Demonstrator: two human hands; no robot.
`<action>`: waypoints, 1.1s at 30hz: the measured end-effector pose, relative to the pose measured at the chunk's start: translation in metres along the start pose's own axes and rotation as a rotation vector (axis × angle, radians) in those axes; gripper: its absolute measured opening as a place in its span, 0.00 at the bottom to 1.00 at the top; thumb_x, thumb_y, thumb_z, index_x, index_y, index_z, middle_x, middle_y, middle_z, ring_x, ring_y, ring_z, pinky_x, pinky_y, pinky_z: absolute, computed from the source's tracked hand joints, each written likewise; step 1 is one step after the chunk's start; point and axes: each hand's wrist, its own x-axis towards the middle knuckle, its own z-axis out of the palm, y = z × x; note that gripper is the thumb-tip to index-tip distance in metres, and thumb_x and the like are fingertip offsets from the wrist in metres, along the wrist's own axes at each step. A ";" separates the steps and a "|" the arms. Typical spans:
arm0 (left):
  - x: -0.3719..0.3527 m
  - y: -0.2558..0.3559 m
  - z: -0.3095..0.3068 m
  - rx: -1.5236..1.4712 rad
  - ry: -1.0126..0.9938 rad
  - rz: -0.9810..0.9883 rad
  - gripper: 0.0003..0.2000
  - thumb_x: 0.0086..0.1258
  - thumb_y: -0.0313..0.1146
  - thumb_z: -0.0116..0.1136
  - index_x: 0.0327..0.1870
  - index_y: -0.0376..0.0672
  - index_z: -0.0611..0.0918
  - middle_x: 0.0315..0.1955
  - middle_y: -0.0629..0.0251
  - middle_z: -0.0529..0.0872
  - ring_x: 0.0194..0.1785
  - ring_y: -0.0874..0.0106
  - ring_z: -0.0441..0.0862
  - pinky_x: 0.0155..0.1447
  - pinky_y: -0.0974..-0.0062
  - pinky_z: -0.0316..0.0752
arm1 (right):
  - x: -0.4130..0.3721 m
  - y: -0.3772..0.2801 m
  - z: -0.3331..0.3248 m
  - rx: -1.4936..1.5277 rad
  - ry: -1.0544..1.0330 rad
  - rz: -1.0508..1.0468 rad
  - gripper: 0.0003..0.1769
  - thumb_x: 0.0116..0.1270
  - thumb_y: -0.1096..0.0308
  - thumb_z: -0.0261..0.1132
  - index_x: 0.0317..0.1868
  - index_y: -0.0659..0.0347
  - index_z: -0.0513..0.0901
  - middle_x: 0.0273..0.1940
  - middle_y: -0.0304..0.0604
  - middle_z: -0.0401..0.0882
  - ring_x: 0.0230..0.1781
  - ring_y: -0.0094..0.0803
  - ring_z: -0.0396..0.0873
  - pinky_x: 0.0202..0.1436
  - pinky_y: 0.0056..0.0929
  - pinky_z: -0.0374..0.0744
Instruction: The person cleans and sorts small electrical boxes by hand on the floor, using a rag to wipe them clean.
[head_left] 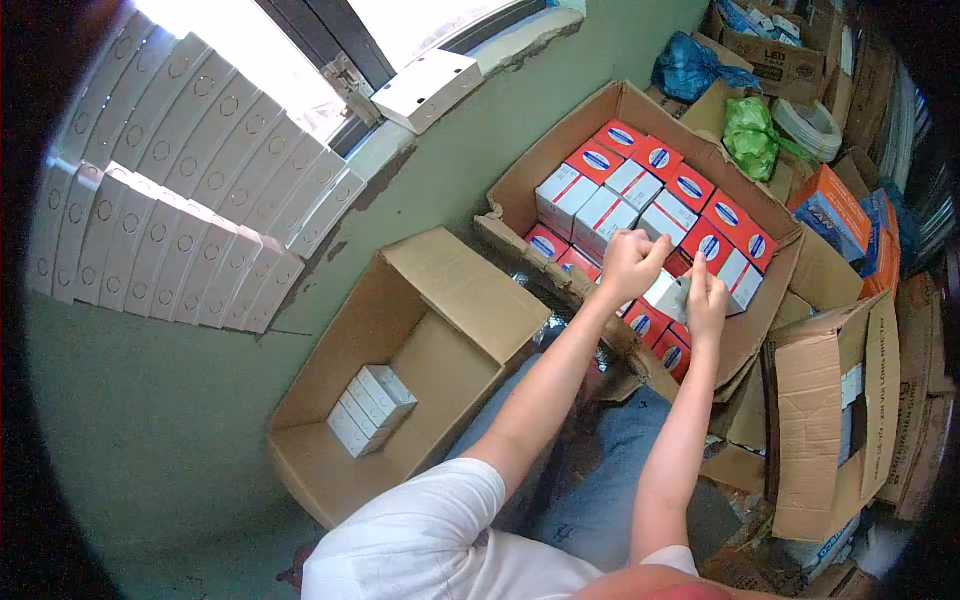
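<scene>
A carton (770,285) in front of me holds rows of small red-and-white boxes (690,188), some with a blue oval label. Over these boxes, my left hand (632,265) is closed with its fingers drawn together; what they pinch, if anything, is hidden. My right hand (708,300) is beside it on the right, closed at the edge of a small white block-shaped piece (664,296), the index finger pointing up. That white piece sits between the two hands. To the left, an open carton (425,350) contains several small white boxes (372,410) in a row.
White panels with round marks (165,235) are stacked along the wall at left. A white box with dark holes (428,90) lies on the window sill. At right are a green bag (752,138), a blue bag (692,66), an open carton (810,430) and piled cardboard.
</scene>
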 end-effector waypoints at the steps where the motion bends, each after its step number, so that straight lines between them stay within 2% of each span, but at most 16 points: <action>1: 0.000 -0.001 0.000 0.004 0.008 -0.006 0.20 0.64 0.34 0.56 0.10 0.37 0.75 0.10 0.56 0.73 0.18 0.60 0.72 0.27 0.63 0.62 | 0.000 0.000 0.000 -0.026 0.014 -0.023 0.33 0.74 0.50 0.47 0.22 0.71 0.79 0.19 0.53 0.77 0.21 0.38 0.76 0.30 0.38 0.71; 7: 0.001 0.006 -0.005 0.143 -0.068 0.098 0.21 0.64 0.34 0.54 0.09 0.38 0.73 0.09 0.56 0.73 0.18 0.60 0.72 0.30 0.63 0.63 | -0.002 -0.004 0.014 -0.105 0.088 -0.210 0.32 0.74 0.55 0.45 0.21 0.73 0.78 0.22 0.61 0.77 0.26 0.55 0.77 0.34 0.48 0.71; 9: -0.002 0.009 -0.005 0.254 -0.126 0.199 0.21 0.64 0.35 0.54 0.08 0.39 0.74 0.08 0.57 0.73 0.19 0.60 0.72 0.33 0.62 0.64 | -0.004 -0.012 0.022 -0.115 0.071 -0.238 0.32 0.74 0.55 0.45 0.21 0.73 0.77 0.22 0.61 0.76 0.26 0.55 0.77 0.34 0.49 0.70; 10: -0.002 0.011 -0.004 0.255 -0.116 0.178 0.21 0.64 0.35 0.54 0.08 0.41 0.74 0.08 0.58 0.72 0.19 0.61 0.72 0.36 0.63 0.64 | -0.004 -0.010 0.022 -0.172 0.086 -0.238 0.34 0.75 0.53 0.42 0.22 0.74 0.77 0.21 0.61 0.76 0.25 0.52 0.78 0.33 0.48 0.70; 14: -0.002 0.024 -0.005 0.205 -0.094 0.127 0.18 0.63 0.37 0.55 0.10 0.45 0.80 0.09 0.63 0.72 0.21 0.65 0.72 0.45 0.65 0.64 | 0.001 -0.001 0.016 0.258 -0.093 0.002 0.39 0.75 0.47 0.38 0.22 0.71 0.80 0.20 0.54 0.79 0.25 0.41 0.80 0.32 0.46 0.70; 15: -0.003 0.014 -0.001 0.222 -0.108 0.133 0.20 0.64 0.38 0.55 0.09 0.45 0.79 0.09 0.64 0.72 0.20 0.66 0.71 0.45 0.65 0.64 | 0.002 0.003 0.009 0.219 -0.098 0.022 0.39 0.74 0.43 0.41 0.21 0.68 0.81 0.17 0.44 0.77 0.21 0.32 0.75 0.29 0.38 0.68; 17: -0.003 0.001 0.006 0.146 -0.111 0.108 0.21 0.64 0.38 0.55 0.08 0.43 0.75 0.08 0.62 0.71 0.18 0.63 0.70 0.42 0.65 0.65 | 0.004 0.015 -0.014 0.156 -0.203 0.138 0.38 0.72 0.40 0.45 0.20 0.65 0.81 0.16 0.36 0.73 0.19 0.24 0.69 0.28 0.28 0.66; 19: -0.004 0.003 0.010 -0.070 -0.149 0.085 0.24 0.67 0.37 0.56 0.07 0.39 0.69 0.07 0.62 0.68 0.17 0.67 0.68 0.34 0.67 0.61 | 0.003 0.038 -0.032 0.308 -0.168 0.218 0.34 0.68 0.40 0.53 0.16 0.60 0.77 0.18 0.35 0.73 0.19 0.22 0.68 0.28 0.24 0.65; 21: -0.007 0.000 0.015 -0.340 -0.342 -0.084 0.20 0.69 0.33 0.53 0.12 0.39 0.75 0.12 0.68 0.72 0.19 0.77 0.68 0.30 0.72 0.61 | -0.003 0.036 -0.049 0.752 -0.228 0.340 0.33 0.67 0.39 0.53 0.16 0.58 0.77 0.18 0.38 0.76 0.19 0.25 0.72 0.28 0.26 0.68; 22: -0.010 -0.001 0.022 -0.428 -0.364 -0.031 0.20 0.70 0.33 0.53 0.13 0.39 0.74 0.12 0.74 0.71 0.20 0.81 0.66 0.26 0.75 0.59 | -0.006 0.036 -0.055 0.752 -0.322 0.272 0.32 0.68 0.38 0.52 0.15 0.54 0.74 0.16 0.37 0.74 0.16 0.27 0.70 0.29 0.28 0.71; 25: -0.014 0.007 0.022 -0.654 -0.243 -0.271 0.19 0.69 0.36 0.54 0.15 0.41 0.75 0.14 0.78 0.72 0.21 0.83 0.67 0.27 0.77 0.60 | -0.002 0.045 -0.058 1.270 -0.390 0.154 0.31 0.70 0.40 0.49 0.15 0.53 0.70 0.12 0.35 0.66 0.14 0.28 0.65 0.29 0.31 0.71; 26: -0.009 0.015 0.006 -0.743 -0.317 -0.511 0.17 0.69 0.39 0.54 0.18 0.43 0.76 0.15 0.79 0.73 0.21 0.84 0.69 0.26 0.79 0.59 | 0.000 0.044 -0.056 1.420 -0.001 0.323 0.30 0.70 0.39 0.48 0.16 0.52 0.67 0.10 0.36 0.59 0.13 0.29 0.61 0.29 0.33 0.72; 27: -0.006 0.012 0.003 -0.781 -0.241 -0.575 0.17 0.69 0.40 0.52 0.19 0.44 0.76 0.14 0.78 0.71 0.20 0.84 0.66 0.25 0.79 0.58 | 0.007 0.056 -0.066 1.592 -0.040 0.355 0.29 0.68 0.37 0.48 0.19 0.52 0.70 0.13 0.38 0.63 0.14 0.32 0.64 0.30 0.36 0.74; 29: 0.000 0.011 -0.003 -0.956 -0.070 -0.477 0.18 0.71 0.40 0.48 0.18 0.44 0.75 0.13 0.77 0.68 0.18 0.83 0.62 0.24 0.78 0.56 | 0.012 0.071 -0.067 1.673 0.319 0.605 0.31 0.67 0.34 0.47 0.26 0.53 0.75 0.20 0.37 0.71 0.20 0.33 0.72 0.34 0.36 0.76; 31: -0.001 0.015 -0.013 -0.760 -0.032 -0.284 0.20 0.72 0.40 0.44 0.17 0.43 0.72 0.14 0.76 0.67 0.20 0.83 0.62 0.26 0.79 0.56 | 0.001 0.056 -0.054 1.136 0.211 0.549 0.35 0.66 0.32 0.45 0.36 0.57 0.79 0.30 0.39 0.79 0.28 0.34 0.78 0.38 0.35 0.77; 33: 0.007 0.021 -0.023 -0.221 -0.049 0.216 0.11 0.57 0.30 0.50 0.14 0.39 0.72 0.18 0.64 0.73 0.30 0.70 0.72 0.45 0.65 0.60 | 0.005 0.041 -0.035 0.952 0.028 0.393 0.39 0.66 0.31 0.47 0.46 0.63 0.80 0.41 0.42 0.82 0.42 0.31 0.78 0.50 0.30 0.73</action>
